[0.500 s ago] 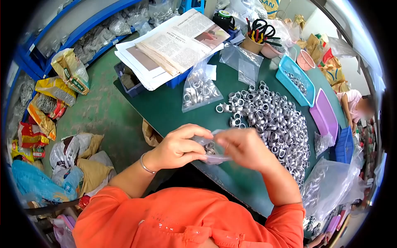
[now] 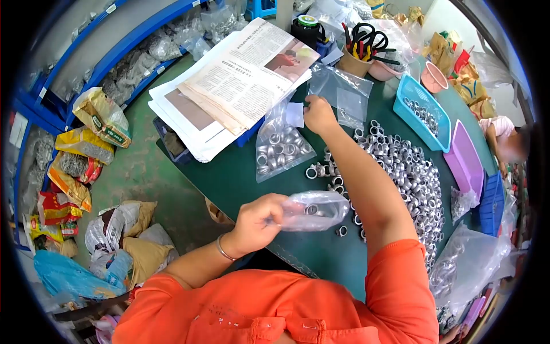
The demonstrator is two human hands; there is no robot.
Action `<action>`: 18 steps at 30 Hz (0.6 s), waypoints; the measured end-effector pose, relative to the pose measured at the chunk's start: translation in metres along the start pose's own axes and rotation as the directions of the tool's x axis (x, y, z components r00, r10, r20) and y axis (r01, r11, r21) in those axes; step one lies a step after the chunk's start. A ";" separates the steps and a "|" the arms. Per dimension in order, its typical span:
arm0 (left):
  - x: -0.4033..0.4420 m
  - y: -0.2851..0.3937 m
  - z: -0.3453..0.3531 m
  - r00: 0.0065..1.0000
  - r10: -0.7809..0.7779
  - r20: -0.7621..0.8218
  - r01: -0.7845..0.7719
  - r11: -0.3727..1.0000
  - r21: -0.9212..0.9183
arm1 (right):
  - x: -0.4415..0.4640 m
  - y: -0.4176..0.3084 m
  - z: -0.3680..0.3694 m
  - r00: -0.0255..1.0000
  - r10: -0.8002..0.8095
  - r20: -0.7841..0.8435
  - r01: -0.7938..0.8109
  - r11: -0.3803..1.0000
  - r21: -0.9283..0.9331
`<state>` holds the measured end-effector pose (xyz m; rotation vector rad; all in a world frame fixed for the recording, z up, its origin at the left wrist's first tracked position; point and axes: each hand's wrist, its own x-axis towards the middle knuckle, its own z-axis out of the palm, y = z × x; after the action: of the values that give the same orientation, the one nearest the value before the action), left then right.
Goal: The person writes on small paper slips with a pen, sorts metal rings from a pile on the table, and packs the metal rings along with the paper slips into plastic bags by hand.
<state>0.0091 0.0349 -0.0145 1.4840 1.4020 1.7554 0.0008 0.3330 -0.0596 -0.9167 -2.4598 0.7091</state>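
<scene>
In my left hand (image 2: 260,222) is a clear plastic bag (image 2: 329,211), gripped at one end by closed fingers. Its mouth gapes to the right, and a metal ring (image 2: 311,210) shows through or inside it. My right hand (image 2: 319,116) is stretched across the table with its fingers drawn together, beside a small white paper slip (image 2: 295,115) and flat clear bags (image 2: 350,106). Whatever those fingers pinch, if anything, is hidden. A filled bag of metal rings (image 2: 282,152) lies just left of that hand. Under and beyond my right forearm spreads a heap of metal rings (image 2: 409,178).
Newspapers (image 2: 240,80) cover bins at the table's back left. Along the right stand a turquoise basket (image 2: 421,135), a purple tray (image 2: 463,157) and a blue tray (image 2: 491,203). A cardboard holder (image 2: 353,64) has scissors in it. Another person (image 2: 501,137) is at far right.
My right hand has left the bag opening and reached forward to the slip and flat bags. The bag stays in my left hand, now stretched out and seen more fully.
</scene>
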 end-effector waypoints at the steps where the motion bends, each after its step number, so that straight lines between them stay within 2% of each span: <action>1: 0.002 0.000 -0.002 1.000 -0.011 0.004 0.011 1.000 0.002 | 0.001 -0.008 0.000 0.997 0.078 0.003 -0.078 0.996 -0.044; 2: 0.006 0.001 -0.006 0.996 -0.042 0.079 0.039 0.998 0.041 | 0.001 -0.016 0.000 0.988 0.155 0.005 -0.154 0.984 -0.088; 4: 0.013 0.001 -0.015 0.969 -0.105 0.223 0.080 0.990 0.118 | 0.000 -0.024 -0.004 0.978 0.204 0.036 -0.198 0.973 -0.121; 5: 0.009 -0.016 -0.019 0.983 -0.082 0.162 0.095 0.993 -0.076 | 0.002 -0.022 -0.004 0.978 0.197 0.065 -0.191 0.977 -0.091; 6: 0.011 -0.026 -0.018 0.995 -0.091 -0.031 0.080 0.960 -0.268 | 0.004 -0.021 -0.005 0.978 0.189 0.092 -0.184 0.981 -0.062; 8: 0.024 -0.039 -0.032 0.892 -0.283 -0.352 0.295 0.955 -0.019 | 0.007 -0.014 -0.003 0.972 0.204 0.115 -0.200 0.979 -0.038; 10: 0.039 -0.045 -0.032 0.870 -0.315 -0.380 0.419 0.878 0.232 | 0.009 -0.008 -0.001 0.980 0.161 0.113 -0.166 0.985 0.036; 12: 0.046 -0.063 -0.024 0.877 -0.260 -0.404 0.373 0.899 0.229 | 0.007 -0.007 -0.003 0.981 0.172 0.094 -0.180 0.980 0.082; 14: 0.051 -0.072 -0.022 0.858 -0.336 -0.389 0.447 0.860 0.244 | 0.004 -0.008 -0.002 0.982 0.179 -0.064 -0.170 0.976 0.134; 15: 0.054 -0.077 -0.024 0.900 -0.208 -0.382 0.365 0.840 0.402 | 0.003 -0.008 -0.003 0.983 0.166 -0.076 -0.155 0.980 0.127; 16: 0.054 -0.077 -0.024 0.900 -0.210 -0.381 0.366 0.839 0.402 | 0.003 -0.006 -0.007 0.983 0.168 -0.075 -0.157 0.979 0.128; 18: 0.055 -0.072 -0.021 0.973 0.061 -0.224 0.077 0.827 0.557 | 0.005 -0.002 -0.018 0.974 0.162 0.160 -0.171 0.985 0.039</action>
<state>-0.0465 0.0998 -0.0512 1.5701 2.1932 1.6234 0.0059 0.3411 -0.0436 -1.0947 -2.5056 0.9321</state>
